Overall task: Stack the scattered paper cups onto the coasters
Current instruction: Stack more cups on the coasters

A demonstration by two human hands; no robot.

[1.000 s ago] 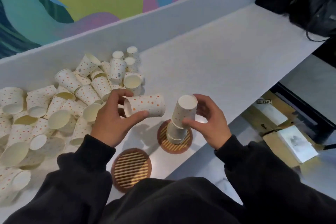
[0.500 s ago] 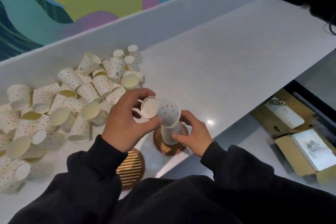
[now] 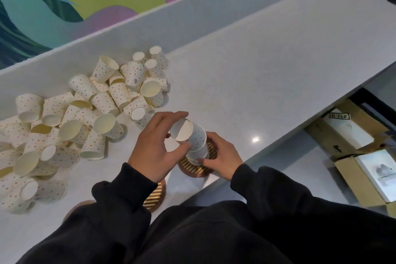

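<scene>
A second ago the left hand [image 3: 158, 146] held a dotted cup [image 3: 198, 135] on its side, apart from the stack [image 3: 197, 154]. Now that cup is turned mouth down, its white base facing up, and has come over the top of the stack. The thumb and fingers are curled round the cup near its base, so the left hand has not let go.

The right hand [image 3: 220, 156] has also shifted. It earlier held the stack high up, and now it sits low, just right of the left hand, its thumb and fingertips pinching the bottom cups to steady them. The stack stands on the striped coaster [image 3: 205, 169] directly under both hands.

How far the new cup has slid down cannot be told for sure, since the left hand's fingers cover the join. It looks partly sleeved on and slightly tilted.

For the task, this means one more cup is nearly added, with only the final seat and release to come. Much remains: the pile of loose cups [image 3: 85, 113] lies on the table [image 3: 257, 92] well to the left of the left hand. A second coaster [image 3: 155, 195] shows bare stripes just below the left wrist, half covered by the sleeve [image 3: 124, 195].
</scene>
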